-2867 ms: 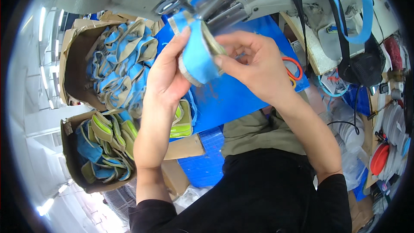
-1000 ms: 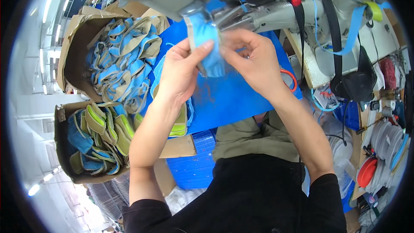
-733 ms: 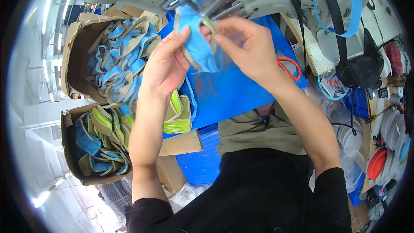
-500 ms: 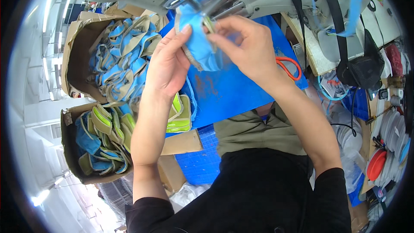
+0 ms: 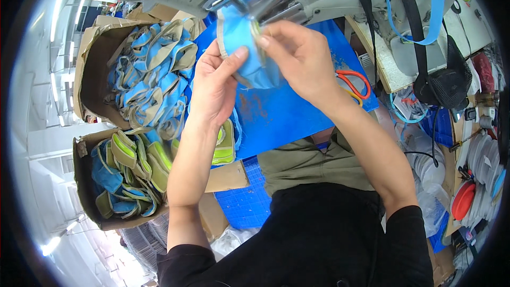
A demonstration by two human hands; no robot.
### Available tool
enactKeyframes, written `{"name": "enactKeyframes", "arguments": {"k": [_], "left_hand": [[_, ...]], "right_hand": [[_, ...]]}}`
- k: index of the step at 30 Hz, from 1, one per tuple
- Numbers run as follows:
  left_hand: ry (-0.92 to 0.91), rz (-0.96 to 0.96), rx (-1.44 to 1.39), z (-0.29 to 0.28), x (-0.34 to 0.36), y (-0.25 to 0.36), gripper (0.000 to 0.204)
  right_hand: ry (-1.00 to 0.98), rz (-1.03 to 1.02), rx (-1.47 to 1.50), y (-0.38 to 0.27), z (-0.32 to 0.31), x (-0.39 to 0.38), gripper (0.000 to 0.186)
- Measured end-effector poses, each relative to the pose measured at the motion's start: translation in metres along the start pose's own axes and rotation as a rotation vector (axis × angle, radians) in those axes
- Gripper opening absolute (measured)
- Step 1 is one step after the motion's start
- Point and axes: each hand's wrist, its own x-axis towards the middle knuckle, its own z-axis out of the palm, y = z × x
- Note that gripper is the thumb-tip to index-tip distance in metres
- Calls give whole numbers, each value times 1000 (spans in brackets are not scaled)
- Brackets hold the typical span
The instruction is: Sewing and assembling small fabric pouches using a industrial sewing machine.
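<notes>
A blue fabric piece with beige edging (image 5: 245, 40) is held up between my two hands, just below the sewing machine (image 5: 319, 2). My left hand (image 5: 217, 79) grips its left side, thumb pressed on the blue face. At its right edge, my right hand (image 5: 297, 56) pinches a greenish strip between thumb and fingers; the fingertips are a little blurred. Beneath lies the blue work surface (image 5: 276, 122). Red-handled scissors (image 5: 357, 82) rest on it, right of my right hand. By my left forearm sits a stack of green padded pieces (image 5: 225, 146).
On the left, one cardboard box (image 5: 89, 82) holds many blue and beige fabric pieces. A nearer box (image 5: 84, 180) contains green and blue ones. Black straps (image 5: 413, 16) and a blue ribbon (image 5: 434, 16) hang at the right. Beyond them are several pale discs (image 5: 481, 180).
My left hand has shifted slightly right, its thumb further onto the fabric. My right hand has moved a little left. More of the scissors shows, and the hanging blue ribbon has swung.
</notes>
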Motion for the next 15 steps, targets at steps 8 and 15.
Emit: {"name": "enactKeyframes", "arguments": {"k": [8,15], "left_hand": [[-98,-140,-113,-10,2,3,28],[-78,-191,-166,-12,3,10,30]], "right_hand": [[-52,-256,-221,6,-13,3,23],[56,-401,-381,13,-5,2,17]]}}
